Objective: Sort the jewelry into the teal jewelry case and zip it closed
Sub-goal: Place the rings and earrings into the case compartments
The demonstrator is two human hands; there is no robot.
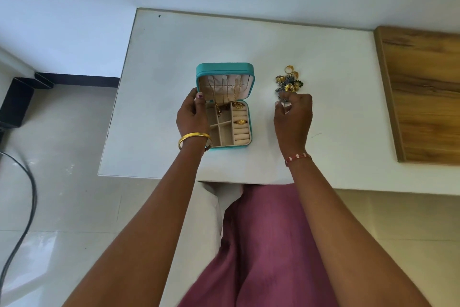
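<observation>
The small square teal jewelry case (225, 105) with a beige lining sits open near the middle of the white surface (323, 57), its lid standing up on the far side and its zip undone. Sorting is partly done, by the look of it. Several thin gold chains (224, 90) hang inside the lid, a gold piece sits at the far end of the ring rolls, and one gold ring (241, 121) is tucked into the rolls on the right of the tray. The divided compartments on the near left look mostly unfilled.

A loose heap of gold and dark jewelry (288, 81) is still outside, just right of the case and a little farther back. It holds rings and flower-shaped pieces tangled together.

The left hand (193, 115) curls around the left edge of the case, thumb at the hinge corner, steadying it. The right hand (293, 115) is at the near end of the heap, with its fingertips (282, 103) pinched in a narrow grip on what seems a small dark piece. I cannot tell exactly which one.

What remains, I judge, is moving the rest of the heap across, then closing the lid and zipping it. The tangle may slow the picking, and the hanging chains could catch in the zip.

A wooden board (423, 92) lies at the far right, well clear. A black cable (22, 207) runs across the floor on the left.
</observation>
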